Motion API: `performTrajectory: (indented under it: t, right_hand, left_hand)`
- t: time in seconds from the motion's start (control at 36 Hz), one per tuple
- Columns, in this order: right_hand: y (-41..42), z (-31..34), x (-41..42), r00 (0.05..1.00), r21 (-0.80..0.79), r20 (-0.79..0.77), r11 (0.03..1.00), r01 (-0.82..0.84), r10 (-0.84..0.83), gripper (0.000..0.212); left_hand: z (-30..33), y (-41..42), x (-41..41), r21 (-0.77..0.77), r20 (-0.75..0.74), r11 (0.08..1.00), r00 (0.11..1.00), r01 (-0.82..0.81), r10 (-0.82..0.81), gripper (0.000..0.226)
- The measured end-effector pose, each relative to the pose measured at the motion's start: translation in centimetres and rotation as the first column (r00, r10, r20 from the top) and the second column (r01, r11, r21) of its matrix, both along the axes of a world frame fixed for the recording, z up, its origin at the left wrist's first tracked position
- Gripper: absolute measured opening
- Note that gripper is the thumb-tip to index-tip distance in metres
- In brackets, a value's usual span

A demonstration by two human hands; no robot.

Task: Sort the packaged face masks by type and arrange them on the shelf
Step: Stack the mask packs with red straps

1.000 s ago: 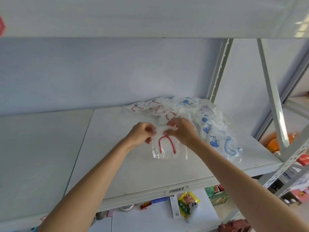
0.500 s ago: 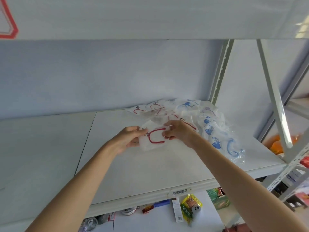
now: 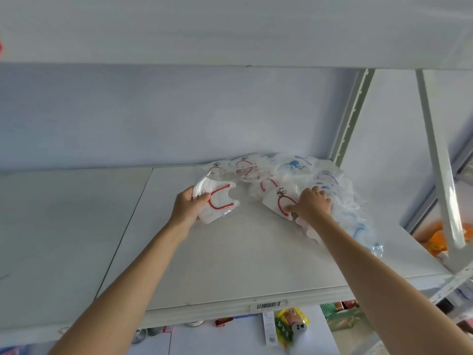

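fingers of left hand (image 3: pixel 184 206) grip a red-strap mask packet (image 3: pixel 217 201); right hand (image 3: pixel 312 204) presses another packet (image 3: pixel 279 203) with straight fingers.

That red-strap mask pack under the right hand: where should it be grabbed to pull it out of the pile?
Pinch the red-strap pack at its free left edge, coming from the left. That edge lies flat on the bare shelf; its right side is tucked into the pile under the right hand.

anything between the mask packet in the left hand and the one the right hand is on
Nothing: the head view shows bare white shelf board between the red-strapped packet and the other red-strapped packet.
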State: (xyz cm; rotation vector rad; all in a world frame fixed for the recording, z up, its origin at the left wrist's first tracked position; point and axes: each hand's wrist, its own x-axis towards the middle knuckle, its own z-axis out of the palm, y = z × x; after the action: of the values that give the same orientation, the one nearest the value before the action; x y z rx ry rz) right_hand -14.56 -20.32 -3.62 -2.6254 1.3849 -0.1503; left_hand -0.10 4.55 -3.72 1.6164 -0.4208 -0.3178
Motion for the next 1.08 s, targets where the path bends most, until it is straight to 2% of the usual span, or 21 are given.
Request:
performTrajectory:
  t: [0.08, 0.17, 0.28, 0.33, 0.39, 0.44, 0.5, 0.56, 0.58, 0.64, 0.72, 0.81, 0.92, 0.97, 1.08]
  right_hand:
    - [-0.6, -0.2, 0.3, 0.999, 0.054, 0.038, 0.999, 0.005, -0.007, 0.080]
    - [-1.1, -0.3, 0.4, 0.994, 0.116, 0.110, 0.993, -0.028, 0.016, 0.072]
    - [-1.6, -0.4, 0.6, 0.924, 0.189, 0.381, 0.976, -0.106, 0.027, 0.056]
    - [-1.5, 0.2, 0.6, 0.811, 0.283, 0.585, 0.939, -0.194, -0.009, 0.052]
    - [-0.9, 1.4, 0.3, 0.616, 0.407, 0.776, 0.850, -0.333, -0.131, 0.044]
    - [0.0, 2.8, -0.1, 0.442, 0.480, 0.858, 0.711, -0.514, -0.261, 0.039]
    - [1.1, 4.1, -0.1, 0.370, 0.497, 0.867, 0.523, -0.693, -0.333, 0.040]
    - [2.5, 4.8, 0.4, 0.428, 0.498, 0.867, 0.406, -0.766, -0.256, 0.042]
    - [3.2, 4.9, 0.8, 0.490, 0.504, 0.859, 0.413, -0.758, -0.149, 0.046]
    - [4.5, 4.4, 2.1, 0.591, 0.493, 0.804, 0.487, -0.721, 0.062, 0.053]
    - [6.0, 3.0, 4.2, 0.687, 0.478, 0.696, 0.581, -0.659, 0.206, 0.065]
    - [6.4, 2.4, 5.6, 0.754, 0.306, 0.542, 0.748, -0.589, 0.372, 0.079]
    - [7.2, 2.2, 6.4, 0.731, 0.199, 0.515, 0.768, -0.609, 0.447, 0.086]
    - [7.3, 1.7, 6.7, 0.721, 0.187, 0.524, 0.764, -0.618, 0.454, 0.086]
    - [6.9, 1.0, 7.0, 0.726, 0.211, 0.615, 0.823, -0.528, 0.308, 0.073]
  left_hand:
    - [-0.3, 0.1, 0.1, 0.001, 0.010, 1.000, 1.000, -0.024, 0.024, 0.010]
    - [-0.7, 0.4, 0.2, 0.033, 0.041, 0.998, 0.997, -0.062, 0.060, 0.013]
    - [-0.6, 0.7, -0.1, 0.051, 0.047, 0.998, 0.998, -0.043, 0.041, 0.013]
    - [-0.4, 0.7, -0.1, 0.024, -0.012, 1.000, 1.000, -0.015, 0.015, 0.017]
    - [-0.4, 0.6, -0.1, 0.025, -0.036, 1.000, 0.999, -0.006, 0.007, 0.018]
    - [-0.4, 0.5, 0.0, 0.023, -0.063, 1.000, 0.998, -0.010, 0.012, 0.017]
    - [-0.1, 0.0, -0.1, 0.020, -0.094, 1.000, 0.996, 0.003, -0.001, 0.017]
    - [0.3, -0.6, -0.3, 0.016, -0.127, 0.999, 0.992, 0.029, -0.026, 0.019]
    - [0.6, -0.9, -0.5, 0.007, -0.153, 0.999, 0.987, 0.051, -0.049, 0.021]
    - [0.9, -1.5, -0.7, -0.016, -0.212, 0.996, 0.973, 0.091, -0.092, 0.028]
    - [0.8, -1.9, -0.9, -0.014, -0.269, 0.992, 0.955, 0.125, -0.124, 0.043]
    - [0.5, -1.9, -0.8, -0.014, -0.259, 0.978, 0.944, 0.209, -0.205, 0.049]
    - [0.1, -1.6, -0.8, -0.011, -0.195, 0.972, 0.953, 0.233, -0.231, 0.022]
    - [-0.3, -1.5, -0.7, -0.029, -0.168, 0.975, 0.961, 0.220, -0.222, 0.020]
    - [-1.1, -1.3, 0.1, -0.090, -0.154, 0.988, 0.979, 0.124, -0.136, 0.021]
